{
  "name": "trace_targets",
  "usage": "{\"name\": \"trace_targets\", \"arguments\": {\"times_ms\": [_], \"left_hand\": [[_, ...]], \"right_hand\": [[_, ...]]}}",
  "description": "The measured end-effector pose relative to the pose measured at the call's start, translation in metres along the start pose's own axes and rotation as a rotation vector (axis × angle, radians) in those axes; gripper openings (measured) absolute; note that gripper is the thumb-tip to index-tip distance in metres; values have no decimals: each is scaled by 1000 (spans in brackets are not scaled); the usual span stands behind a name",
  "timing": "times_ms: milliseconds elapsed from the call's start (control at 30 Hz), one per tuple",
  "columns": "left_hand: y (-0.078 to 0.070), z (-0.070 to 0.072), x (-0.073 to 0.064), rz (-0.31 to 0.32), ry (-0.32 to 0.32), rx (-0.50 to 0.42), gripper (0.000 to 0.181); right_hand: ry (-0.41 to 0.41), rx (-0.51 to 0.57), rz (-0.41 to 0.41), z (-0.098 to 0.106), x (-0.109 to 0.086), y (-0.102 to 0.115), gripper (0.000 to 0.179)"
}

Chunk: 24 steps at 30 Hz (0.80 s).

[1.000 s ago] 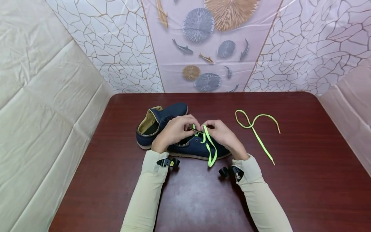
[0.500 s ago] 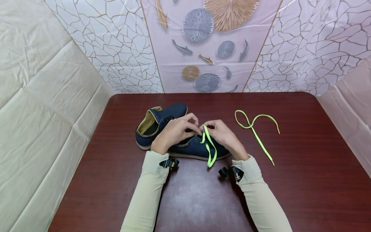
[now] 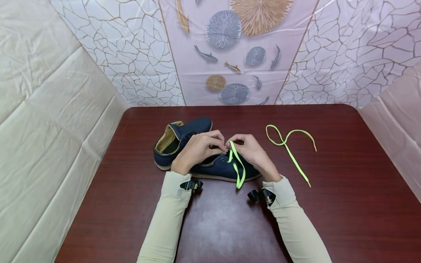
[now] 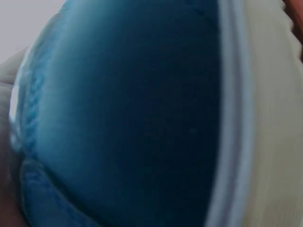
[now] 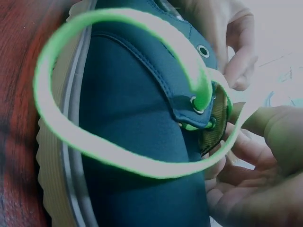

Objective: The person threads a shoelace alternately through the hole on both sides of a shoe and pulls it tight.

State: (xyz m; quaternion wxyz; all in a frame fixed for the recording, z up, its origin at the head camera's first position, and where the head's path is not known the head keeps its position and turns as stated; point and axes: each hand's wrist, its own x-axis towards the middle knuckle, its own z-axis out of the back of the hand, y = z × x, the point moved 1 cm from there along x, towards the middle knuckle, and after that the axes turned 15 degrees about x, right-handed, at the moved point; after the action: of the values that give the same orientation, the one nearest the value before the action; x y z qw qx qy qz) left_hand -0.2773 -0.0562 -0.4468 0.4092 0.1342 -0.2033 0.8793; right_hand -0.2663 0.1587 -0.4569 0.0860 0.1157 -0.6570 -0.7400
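A navy shoe (image 3: pixel 210 170) lies sideways under both hands, its toe to the right. A neon-green shoelace (image 3: pixel 242 171) comes out of its eyelets and hangs in a loop over the near side. My right hand (image 3: pixel 250 149) pinches this lace near the tongue (image 5: pixel 217 118), its other fingers behind the tongue. My left hand (image 3: pixel 200 146) reaches over the shoe opening, thumb and forefinger tips close together beside the lace; I cannot tell what lies between them. In the left wrist view the shoe's side (image 4: pixel 132 113) fills most of the picture, blurred.
A second navy shoe (image 3: pixel 166 153), with no lace showing, stands behind and left, close to the first. Another neon-green lace (image 3: pixel 292 157) lies crossed over itself on the dark red table (image 3: pixel 345 204) at right. A patterned cloth (image 3: pixel 233 73) hangs behind.
My left fingertips have shifted slightly right, towards the right hand, and the green lace seen between them earlier is now covered. The right hand has barely moved.
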Motion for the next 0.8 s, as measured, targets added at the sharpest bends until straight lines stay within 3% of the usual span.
{"name": "trace_targets", "arguments": {"times_ms": [133, 400, 633, 800], "left_hand": [[-1, 2, 3, -3, 7, -45, 9], [-10, 12, 5, -15, -64, 100, 4], [-17, 33, 1, 5, -149, -1, 6], [-21, 41, 3, -30, -213, -51, 7]], "right_hand": [[-52, 18, 42, 1, -2, 1, 18], [-103, -5, 68, -1, -3, 0, 16], [-112, -36, 70, -2, -2, 1, 18], [-125, -64, 70, -2, -2, 2, 17]]}}
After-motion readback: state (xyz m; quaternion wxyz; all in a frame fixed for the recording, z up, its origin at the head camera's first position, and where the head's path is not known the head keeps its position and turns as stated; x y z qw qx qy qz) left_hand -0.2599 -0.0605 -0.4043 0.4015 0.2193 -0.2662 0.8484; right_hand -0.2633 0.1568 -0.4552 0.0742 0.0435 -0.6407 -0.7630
